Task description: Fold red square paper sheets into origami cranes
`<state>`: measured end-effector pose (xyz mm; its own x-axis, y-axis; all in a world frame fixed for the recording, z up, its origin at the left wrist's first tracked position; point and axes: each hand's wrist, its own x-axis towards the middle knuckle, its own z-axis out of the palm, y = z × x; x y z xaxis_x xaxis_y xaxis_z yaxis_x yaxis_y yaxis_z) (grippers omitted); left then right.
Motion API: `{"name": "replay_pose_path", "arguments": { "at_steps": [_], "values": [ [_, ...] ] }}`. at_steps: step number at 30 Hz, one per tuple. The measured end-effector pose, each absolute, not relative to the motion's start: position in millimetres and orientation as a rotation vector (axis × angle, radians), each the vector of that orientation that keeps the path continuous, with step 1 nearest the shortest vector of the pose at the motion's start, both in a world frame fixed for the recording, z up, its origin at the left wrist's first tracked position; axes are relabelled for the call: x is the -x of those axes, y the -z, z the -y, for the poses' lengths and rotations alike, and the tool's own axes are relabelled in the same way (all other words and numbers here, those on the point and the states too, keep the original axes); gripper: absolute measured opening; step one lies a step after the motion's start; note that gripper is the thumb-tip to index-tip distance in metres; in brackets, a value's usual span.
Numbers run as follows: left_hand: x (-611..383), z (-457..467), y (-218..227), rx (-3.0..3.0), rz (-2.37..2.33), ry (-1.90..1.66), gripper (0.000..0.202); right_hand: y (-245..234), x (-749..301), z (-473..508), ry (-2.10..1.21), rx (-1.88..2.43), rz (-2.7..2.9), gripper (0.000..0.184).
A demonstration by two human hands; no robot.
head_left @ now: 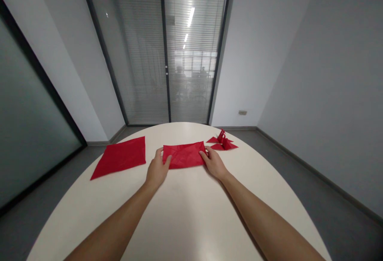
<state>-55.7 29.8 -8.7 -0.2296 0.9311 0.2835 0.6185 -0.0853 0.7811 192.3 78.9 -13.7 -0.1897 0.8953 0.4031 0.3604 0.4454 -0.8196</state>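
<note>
A folded sheet of red paper [184,155], roughly a wide rectangle with creases across it, is held between my two hands just above or on the table. My left hand [158,167] grips its left end, thumb on the near face and fingers behind. At the right end, my right hand [214,162] pinches the paper the same way, with its thumb on the front. Fingers behind the sheet are partly hidden.
The round white table [179,213] fills the foreground. Flat red paper [124,157] lies to the left. Red folded paper cranes [224,143] stand at the back right. Beyond the table is a glass partition with blinds [143,53].
</note>
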Motion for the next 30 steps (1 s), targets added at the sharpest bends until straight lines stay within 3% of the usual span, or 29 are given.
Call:
{"name": "replay_pose_path", "arguments": {
  "at_steps": [5, 9, 12, 15, 19, 23, 26, 30],
  "values": [
    [52.9, -25.9, 4.5, -1.764, -2.075, -1.075, 0.045, 13.2, -192.2, -75.1, -0.598, 1.216, 1.841, 0.036],
    [53.6, -24.6, -0.1, -1.975, -2.082, -1.330, 0.046, 8.2, -190.6, -69.6, -0.505, 1.284, 1.943, 0.042],
    [50.5, -20.5, -2.8, -2.300, -1.828, -1.475, 0.038, 7.9, -189.1, -67.8, -0.472, 1.323, 1.973, 0.050],
    [44.1, -16.7, 2.0, -2.534, -1.539, -1.138, 0.042, 10.5, -188.5, -68.1, -0.484, 1.329, 1.994, 0.058],
    [38.9, -17.8, 14.3, -2.471, -1.660, -0.714, 0.052, 8.1, -188.3, -67.6, -0.309, 1.351, 1.968, 0.064],
    [38.5, -20.5, 17.9, -2.475, -1.640, -0.595, 0.052, -5.7, -182.8, -57.4, -0.005, 1.207, 2.014, 0.056],
    [37.2, -20.8, 16.3, -2.512, -1.559, -0.657, 0.046, -10.7, -173.3, -45.2, -0.097, 1.075, 2.193, 0.049],
    [34.1, -21.4, 14.5, -2.516, -1.548, -0.673, 0.046, -4.1, -164.7, -37.3, -0.356, 1.136, 2.507, 0.064]
  ]
}}
